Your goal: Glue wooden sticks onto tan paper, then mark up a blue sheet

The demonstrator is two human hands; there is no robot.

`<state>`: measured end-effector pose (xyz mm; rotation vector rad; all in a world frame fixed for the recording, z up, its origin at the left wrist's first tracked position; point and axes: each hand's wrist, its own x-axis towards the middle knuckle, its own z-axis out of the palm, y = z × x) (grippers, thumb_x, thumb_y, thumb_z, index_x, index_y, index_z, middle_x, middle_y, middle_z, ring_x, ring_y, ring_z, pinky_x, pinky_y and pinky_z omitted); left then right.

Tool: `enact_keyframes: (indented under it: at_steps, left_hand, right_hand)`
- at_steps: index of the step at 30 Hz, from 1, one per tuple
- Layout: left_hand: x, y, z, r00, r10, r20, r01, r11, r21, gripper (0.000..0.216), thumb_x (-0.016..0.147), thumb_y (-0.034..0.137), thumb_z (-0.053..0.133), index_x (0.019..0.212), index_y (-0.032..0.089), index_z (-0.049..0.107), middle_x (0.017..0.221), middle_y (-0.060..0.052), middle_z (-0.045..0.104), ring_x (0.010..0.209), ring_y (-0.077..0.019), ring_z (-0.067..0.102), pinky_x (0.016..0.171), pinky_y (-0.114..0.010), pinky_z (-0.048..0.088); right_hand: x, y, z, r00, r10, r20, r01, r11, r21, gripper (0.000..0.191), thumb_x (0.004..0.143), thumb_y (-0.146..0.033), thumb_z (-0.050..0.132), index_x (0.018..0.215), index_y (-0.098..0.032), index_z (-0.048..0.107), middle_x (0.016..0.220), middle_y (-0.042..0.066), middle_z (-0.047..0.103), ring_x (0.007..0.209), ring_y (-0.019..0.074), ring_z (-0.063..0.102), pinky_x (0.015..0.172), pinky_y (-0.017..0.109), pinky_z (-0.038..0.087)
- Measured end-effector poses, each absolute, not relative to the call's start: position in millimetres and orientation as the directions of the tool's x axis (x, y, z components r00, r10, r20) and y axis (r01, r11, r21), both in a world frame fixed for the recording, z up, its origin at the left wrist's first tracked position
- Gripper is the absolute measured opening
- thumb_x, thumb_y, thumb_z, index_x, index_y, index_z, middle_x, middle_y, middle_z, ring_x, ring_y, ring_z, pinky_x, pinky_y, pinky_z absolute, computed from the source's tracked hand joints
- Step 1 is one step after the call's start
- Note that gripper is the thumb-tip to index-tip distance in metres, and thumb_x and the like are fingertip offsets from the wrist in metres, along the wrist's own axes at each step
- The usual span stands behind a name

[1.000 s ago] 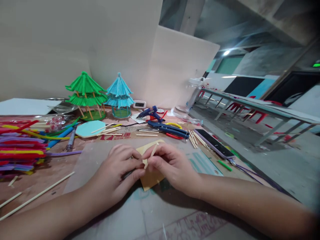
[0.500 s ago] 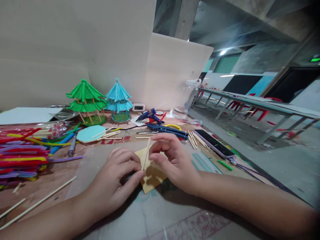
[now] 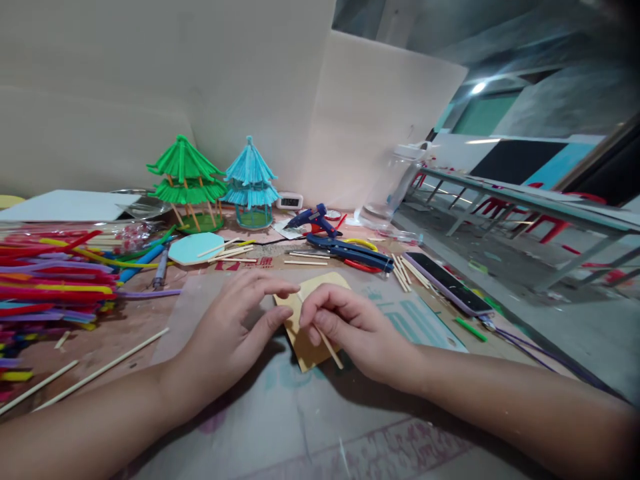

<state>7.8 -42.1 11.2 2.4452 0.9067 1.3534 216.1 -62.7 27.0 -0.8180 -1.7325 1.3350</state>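
My right hand (image 3: 350,327) pinches a thin wooden stick (image 3: 331,348) between thumb and fingers. One end of it slants down toward me, and the other points up and away past my fingers. My left hand (image 3: 230,327) is beside the stick's far end, thumb and forefinger apart, holding nothing. Under both hands lies a tan square sheet (image 3: 306,353), which looks like sandpaper, on a clear mat (image 3: 250,427). My right hand hides part of the sheet.
Green (image 3: 187,190) and blue (image 3: 250,183) model pavilions stand behind. A glue gun (image 3: 313,219), pliers (image 3: 350,251), loose sticks (image 3: 401,275) and a phone (image 3: 445,283) lie beyond my hands. Colourful pipe cleaners (image 3: 60,287) are piled left. A clear jug (image 3: 393,183) stands at the back right.
The stick has passed from my left fingertips into my right hand's pinch, and its tilt has changed. My left fingers have parted. The view has shifted slightly left and down.
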Motion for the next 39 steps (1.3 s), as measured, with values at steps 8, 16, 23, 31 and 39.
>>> enact_keyframes:
  at_steps: [8, 16, 23, 31, 39]
  left_hand:
    - [7.4, -36.2, 8.8, 0.349, 0.626, 0.698, 0.409, -0.772, 0.487, 0.007, 0.094, 0.023, 0.068, 0.095, 0.025, 0.074, 0.092, 0.001, 0.073, 0.090, -0.0176, 0.065, 0.085, -0.032, 0.049]
    - [6.7, -34.5, 8.6, 0.349, 0.660, 0.666, 0.411, -0.746, 0.524, 0.006, 0.092, 0.024, 0.069, 0.086, 0.024, 0.071, 0.086, 0.003, 0.074, 0.084, -0.0171, 0.065, 0.082, -0.033, 0.048]
    - [8.7, -34.1, 10.1, 0.351, 0.721, 0.597, 0.445, -0.689, 0.571, 0.014, 0.092, 0.031, 0.065, 0.081, 0.023, 0.068, 0.082, 0.002, 0.072, 0.083, -0.0185, 0.064, 0.086, -0.036, 0.047]
    - [10.2, -34.1, 7.2, 0.370, 0.742, 0.559, 0.458, -0.669, 0.585, 0.018, 0.094, 0.034, 0.057, 0.082, 0.022, 0.061, 0.086, 0.000, 0.067, 0.086, -0.0191, 0.062, 0.083, -0.034, 0.046]
    - [9.3, -34.8, 11.1, 0.337, 0.778, 0.530, 0.480, -0.627, 0.614, 0.021, 0.096, 0.036, 0.052, 0.084, 0.022, 0.061, 0.084, 0.000, 0.067, 0.083, -0.0186, 0.061, 0.079, -0.032, 0.048]
  right_hand:
    - [210.9, -62.1, 23.4, -0.461, 0.878, 0.125, 0.110, 0.197, -0.974, 0.016, 0.098, -0.033, 0.055, 0.094, -0.018, 0.061, 0.070, -0.003, 0.055, 0.061, 0.0103, 0.049, 0.055, 0.022, 0.040]
    - [209.5, -63.7, 21.1, -0.448, 0.878, 0.170, 0.222, 0.294, -0.930, 0.016, 0.097, -0.025, 0.054, 0.097, -0.017, 0.067, 0.072, -0.001, 0.061, 0.065, 0.0112, 0.056, 0.062, 0.023, 0.045]
    - [210.3, -63.4, 21.6, -0.456, 0.875, 0.160, 0.229, 0.289, -0.929, 0.018, 0.097, -0.026, 0.054, 0.096, -0.017, 0.069, 0.074, 0.000, 0.062, 0.066, 0.0114, 0.057, 0.062, 0.023, 0.046]
    - [210.5, -63.4, 25.6, -0.467, 0.873, 0.138, 0.217, 0.265, -0.940, 0.016, 0.098, -0.028, 0.054, 0.096, -0.018, 0.066, 0.075, 0.000, 0.061, 0.067, 0.0115, 0.056, 0.064, 0.024, 0.046]
    - [209.9, -62.2, 28.3, -0.468, 0.877, 0.107, 0.135, 0.191, -0.972, 0.016, 0.096, -0.033, 0.058, 0.093, -0.018, 0.063, 0.068, -0.003, 0.055, 0.060, 0.0095, 0.050, 0.056, 0.022, 0.041]
